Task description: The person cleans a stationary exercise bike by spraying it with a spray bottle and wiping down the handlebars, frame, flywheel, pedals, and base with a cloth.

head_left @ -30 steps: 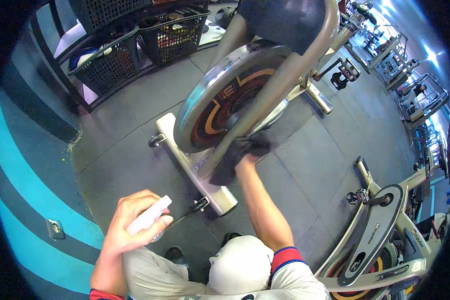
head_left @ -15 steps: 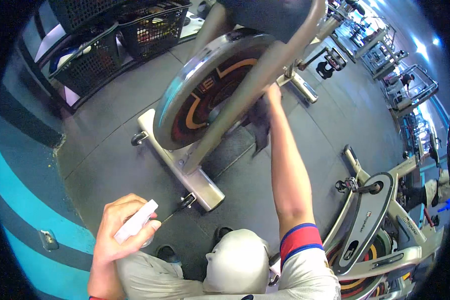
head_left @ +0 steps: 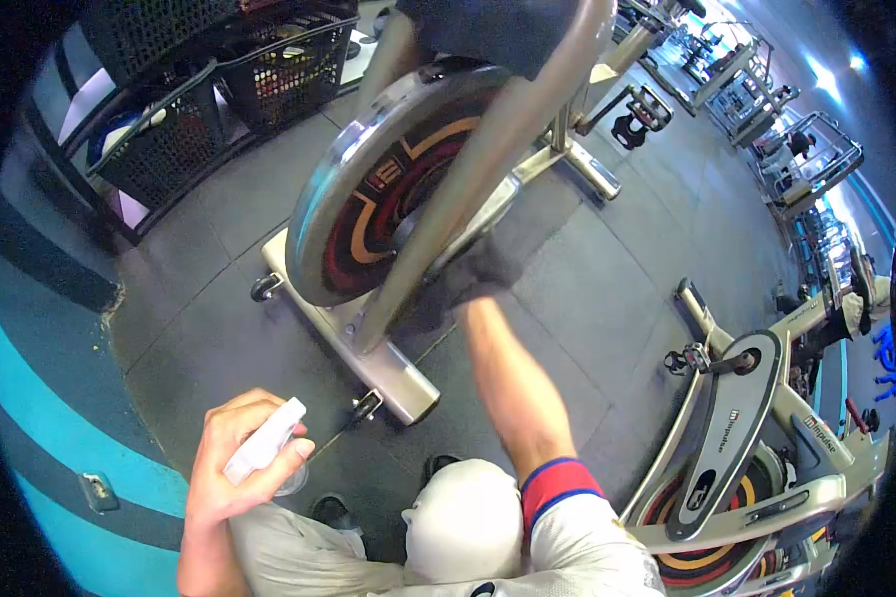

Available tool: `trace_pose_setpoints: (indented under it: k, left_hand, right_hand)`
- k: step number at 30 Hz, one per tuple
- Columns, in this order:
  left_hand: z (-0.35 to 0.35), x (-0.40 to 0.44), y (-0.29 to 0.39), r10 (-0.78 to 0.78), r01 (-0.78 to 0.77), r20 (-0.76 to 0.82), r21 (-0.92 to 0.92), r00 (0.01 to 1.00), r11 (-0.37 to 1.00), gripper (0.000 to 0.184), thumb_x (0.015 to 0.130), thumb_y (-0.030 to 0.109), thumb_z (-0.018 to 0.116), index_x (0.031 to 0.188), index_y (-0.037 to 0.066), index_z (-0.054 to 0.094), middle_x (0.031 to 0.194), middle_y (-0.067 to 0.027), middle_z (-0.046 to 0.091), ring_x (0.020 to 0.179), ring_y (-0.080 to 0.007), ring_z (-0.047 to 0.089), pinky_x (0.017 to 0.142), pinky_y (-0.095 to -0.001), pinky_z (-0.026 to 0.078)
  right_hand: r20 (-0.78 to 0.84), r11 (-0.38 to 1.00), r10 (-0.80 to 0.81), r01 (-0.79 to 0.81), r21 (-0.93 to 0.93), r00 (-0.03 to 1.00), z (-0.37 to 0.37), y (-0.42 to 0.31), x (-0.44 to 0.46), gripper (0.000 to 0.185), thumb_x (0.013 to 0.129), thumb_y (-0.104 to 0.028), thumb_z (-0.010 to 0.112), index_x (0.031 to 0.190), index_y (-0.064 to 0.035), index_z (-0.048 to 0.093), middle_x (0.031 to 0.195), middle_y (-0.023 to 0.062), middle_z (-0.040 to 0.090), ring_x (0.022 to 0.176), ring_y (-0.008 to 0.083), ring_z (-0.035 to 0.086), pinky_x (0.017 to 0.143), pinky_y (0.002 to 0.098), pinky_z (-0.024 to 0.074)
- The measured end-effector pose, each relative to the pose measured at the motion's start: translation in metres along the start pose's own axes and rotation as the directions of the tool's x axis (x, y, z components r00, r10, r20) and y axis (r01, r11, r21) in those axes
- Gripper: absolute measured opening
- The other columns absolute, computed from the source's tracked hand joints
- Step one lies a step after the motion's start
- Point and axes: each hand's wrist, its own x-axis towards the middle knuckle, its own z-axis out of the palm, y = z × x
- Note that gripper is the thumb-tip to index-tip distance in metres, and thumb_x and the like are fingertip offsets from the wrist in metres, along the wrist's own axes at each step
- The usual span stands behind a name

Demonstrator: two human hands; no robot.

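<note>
My left hand [head_left: 244, 458] is wrapped round the white head of a spray bottle [head_left: 267, 440], low at the left. The bottle's clear body shows partly below my fingers. My right arm reaches forward to the exercise bike [head_left: 468, 209]. My right hand [head_left: 480, 284] is covered by a dark cloth [head_left: 493, 261], smeared by motion, beside the slanted frame tube and the flywheel [head_left: 368, 214]. Its fingers are hidden in the cloth. The bike's front foot [head_left: 403, 383] with small wheels rests on the floor.
Black baskets [head_left: 289, 80] stand on a rack at the upper left. A striped wall [head_left: 50, 398] with a socket [head_left: 98, 492] runs along the left. Another exercise bike [head_left: 732, 438] stands at the right. More gym machines and a person [head_left: 798, 146] are farther back.
My right hand with the dark cloth has come back from farther up the bike frame, down and to the left. My left hand keeps its hold on the spray bottle.
</note>
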Motion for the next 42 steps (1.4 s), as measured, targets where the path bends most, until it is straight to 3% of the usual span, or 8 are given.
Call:
trace_pose_setpoints:
  k: [8,10,15,20,28,31,35,42]
  left_hand:
    - [-0.004,-0.003,0.003,0.006,-0.006,-0.003,0.008,1.000,1.000,0.019,0.071,0.011,0.076,0.082,-0.002,0.067,0.079,-0.0119,0.067,0.072,-0.0229,0.064,0.065,-0.0332,0.048]
    - [-0.003,-0.005,0.004,0.031,-0.031,-0.021,0.013,0.999,0.999,0.019,0.071,0.011,0.077,0.082,-0.002,0.067,0.079,-0.0120,0.067,0.071,-0.0230,0.064,0.065,-0.0333,0.048]
    - [-0.004,-0.007,0.002,0.040,-0.040,-0.032,-0.012,0.999,0.999,0.019,0.070,0.010,0.077,0.082,-0.002,0.068,0.079,-0.0122,0.067,0.071,-0.0231,0.064,0.065,-0.0334,0.049]
    - [-0.003,-0.004,0.004,0.033,-0.033,-0.012,0.006,0.999,0.999,0.019,0.070,0.010,0.077,0.082,-0.002,0.068,0.079,-0.0126,0.067,0.071,-0.0226,0.064,0.065,-0.0331,0.049]
    - [-0.001,-0.004,0.009,0.054,-0.054,-0.021,-0.014,0.998,0.998,0.019,0.071,0.011,0.077,0.081,-0.002,0.068,0.079,-0.0130,0.067,0.070,-0.0225,0.064,0.064,-0.0326,0.049]
    - [0.000,-0.002,0.008,0.057,-0.057,-0.015,-0.016,0.998,0.998,0.019,0.071,0.011,0.077,0.082,-0.001,0.068,0.078,-0.0125,0.067,0.070,-0.0229,0.064,0.063,-0.0330,0.049]
    - [0.000,0.000,0.011,0.100,-0.099,-0.030,0.014,0.995,0.995,0.020,0.070,0.012,0.077,0.081,-0.001,0.068,0.076,-0.0113,0.066,0.069,-0.0230,0.063,0.063,-0.0336,0.048]
    - [0.002,-0.002,0.020,0.099,-0.099,-0.031,0.008,0.995,0.995,0.020,0.069,0.010,0.077,0.080,-0.003,0.068,0.076,-0.0124,0.066,0.066,-0.0216,0.062,0.060,-0.0317,0.047]
  right_hand:
    - [0.281,0.870,0.447,-0.340,-0.356,0.849,0.007,-0.054,-0.083,0.072,0.098,-0.033,0.054,0.143,0.0157,0.027,0.146,0.0333,0.035,0.138,0.0411,0.035,0.117,0.0437,0.0246]
    - [0.191,0.967,0.156,-0.109,-0.232,0.969,0.007,-0.049,-0.087,0.086,0.099,-0.032,0.047,0.146,0.0210,-0.001,0.155,0.0415,0.002,0.148,0.0502,0.003,0.122,0.0467,-0.0023]
    - [0.168,0.915,-0.380,0.397,-0.079,0.910,0.010,-0.096,0.036,0.069,0.105,-0.032,0.039,0.145,0.0188,0.015,0.148,0.0400,0.027,0.140,0.0484,0.027,0.119,0.0496,0.0130]
    - [0.089,0.982,-0.187,0.183,0.051,0.978,0.010,-0.152,0.102,0.073,0.097,-0.035,0.055,0.133,0.0254,0.032,0.144,0.0441,0.029,0.136,0.0558,0.028,0.116,0.0588,0.0160]
    - [0.299,0.572,-0.660,0.719,-0.395,0.689,0.002,-0.150,0.101,0.067,0.080,-0.026,0.069,0.135,0.0058,0.048,0.141,0.0420,0.034,0.140,0.0587,0.019,0.115,0.0688,0.0091]
    - [0.361,0.273,-0.784,0.803,-0.530,0.505,0.011,-0.206,0.189,0.040,0.082,-0.022,0.068,0.112,0.0032,0.063,0.133,0.0372,0.046,0.127,0.0549,0.042,0.110,0.0621,0.0302]
    - [0.310,0.510,-0.515,0.577,-0.638,0.799,0.030,-0.251,0.210,0.043,0.096,-0.032,0.052,0.124,0.0002,0.062,0.126,0.0248,0.060,0.116,0.0459,0.055,0.101,0.0502,0.0434]
    - [0.469,0.413,-0.475,0.659,-0.628,0.745,0.013,-0.236,0.202,0.071,0.081,-0.038,0.067,0.120,0.0205,0.055,0.140,0.0380,0.040,0.132,0.0538,0.039,0.107,0.0565,0.0378]
